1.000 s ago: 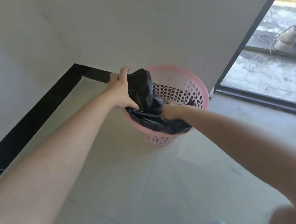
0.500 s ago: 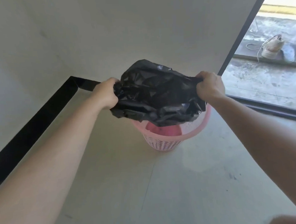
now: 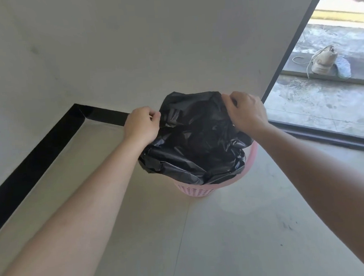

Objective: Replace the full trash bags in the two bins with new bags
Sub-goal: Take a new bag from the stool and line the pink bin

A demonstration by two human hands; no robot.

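A pink perforated plastic bin (image 3: 196, 192) stands on the floor near the wall corner. A crumpled black trash bag (image 3: 195, 141) is spread over its top and hides nearly all of the rim and the inside. My left hand (image 3: 141, 124) pinches the bag's left edge. My right hand (image 3: 246, 110) grips the bag's right edge, fingers curled over the plastic. Both hands hold the bag a little above the bin, and its lower folds hang down over the front rim.
White walls with a black skirting board (image 3: 35, 159) close the corner behind and left of the bin. On the right, a dark door frame (image 3: 326, 136) opens to an outdoor concrete area where a beige shoe (image 3: 175, 71) lies. Grey floor tiles stretch toward me.
A second ago my hands were down in the bin with the bag bunched. They lifted it, pulled it wide, and it now sits lower, draped over the rim.
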